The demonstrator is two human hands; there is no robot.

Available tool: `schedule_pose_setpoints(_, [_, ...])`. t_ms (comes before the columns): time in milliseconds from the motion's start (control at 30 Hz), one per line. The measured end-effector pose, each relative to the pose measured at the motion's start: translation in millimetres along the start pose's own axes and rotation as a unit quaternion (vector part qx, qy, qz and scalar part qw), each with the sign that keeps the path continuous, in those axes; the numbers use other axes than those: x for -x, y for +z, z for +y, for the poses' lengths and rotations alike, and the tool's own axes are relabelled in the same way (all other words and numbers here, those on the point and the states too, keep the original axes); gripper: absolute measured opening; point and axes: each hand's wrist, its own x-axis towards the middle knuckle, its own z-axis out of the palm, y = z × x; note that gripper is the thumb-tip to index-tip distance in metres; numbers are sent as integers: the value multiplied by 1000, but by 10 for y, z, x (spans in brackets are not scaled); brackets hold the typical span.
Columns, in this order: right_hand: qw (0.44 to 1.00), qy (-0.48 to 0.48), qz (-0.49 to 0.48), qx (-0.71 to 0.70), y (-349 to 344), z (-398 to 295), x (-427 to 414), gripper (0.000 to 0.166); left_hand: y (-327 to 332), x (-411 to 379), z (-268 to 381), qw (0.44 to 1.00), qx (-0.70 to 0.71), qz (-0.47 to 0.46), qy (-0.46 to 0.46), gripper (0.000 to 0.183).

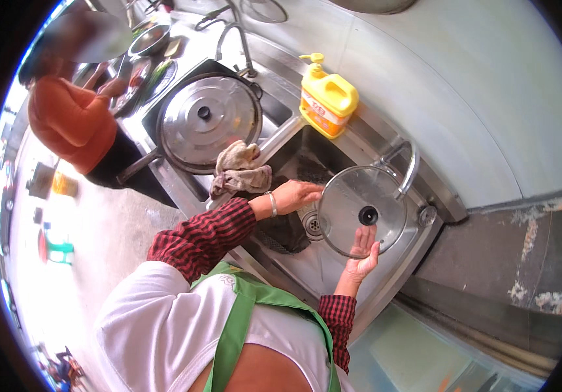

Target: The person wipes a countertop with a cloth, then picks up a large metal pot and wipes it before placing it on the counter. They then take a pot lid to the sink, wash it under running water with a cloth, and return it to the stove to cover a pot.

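Note:
A round glass lid [344, 196] with a black knob is held tilted over a stainless steel sink [305, 274], close to the curved faucet [411, 171]. My right hand [363, 255] holds its near edge, the fingers showing through the glass and the thumb at the rim. My left hand [298, 196], with a bracelet at the wrist, has its fingertips at the lid's left rim; whether they grip it cannot be told. Below the left hand, dark mesh-like material [283, 235] lies in the sink beside the drain [313, 224].
Stained cloths [242, 169] hang at the sink divider, left of the basin. A yellow pump jug [328, 100] stands on the back ledge. Further left is a large pan with a metal lid [207, 122], its handle jutting out. A person in orange [72, 117] works beyond it, near bowls.

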Motion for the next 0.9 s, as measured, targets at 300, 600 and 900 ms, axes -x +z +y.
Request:
schedule_pose_setpoints(300, [992,-37,57,106,38,-233,97,47,-640,274,-367,990,-72,74,-94,20])
schedule_pose_setpoints(600, [989,-26,51,135,-87,-367,538,51,147,827,-411,967,-163,-196,-10,32])
schedule_pose_setpoints(900, [979,-21,98,177,68,-271,599,48,-1294,824,-592,912,-258,262,-182,20])
